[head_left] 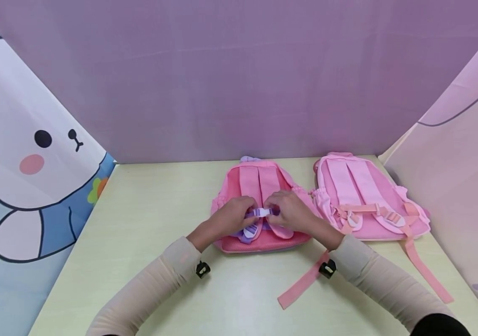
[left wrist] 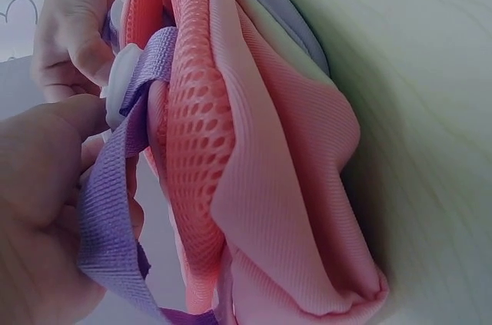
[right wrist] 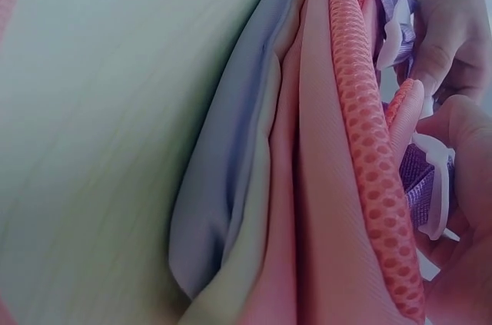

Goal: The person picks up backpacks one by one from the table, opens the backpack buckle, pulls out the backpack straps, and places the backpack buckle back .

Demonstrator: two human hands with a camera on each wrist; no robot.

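A pink backpack (head_left: 235, 179) lies on the table with its shoulder straps facing up. Across those straps runs a purple chest strap with a white buckle (head_left: 261, 212) in its middle. My left hand (head_left: 234, 215) pinches the buckle's left end between thumb and fingers, while my right hand (head_left: 291, 210) pinches the right end. Purple webbing (left wrist: 115, 202) loops down beside the left palm in the left wrist view. The right wrist view shows a white strap adjuster (right wrist: 437, 187) close to the right fingers. Part of the buckle is hidden behind the fingers.
A second, lighter pink backpack (head_left: 373, 186) lies at the right, touching or overlapping the first one's side in the head view. One loose peach strap (head_left: 302, 282) stretches toward the front under my right wrist; another strap (head_left: 425, 268) trails at the right. A purple curtain (head_left: 239, 84) stands behind the table (head_left: 155, 196).
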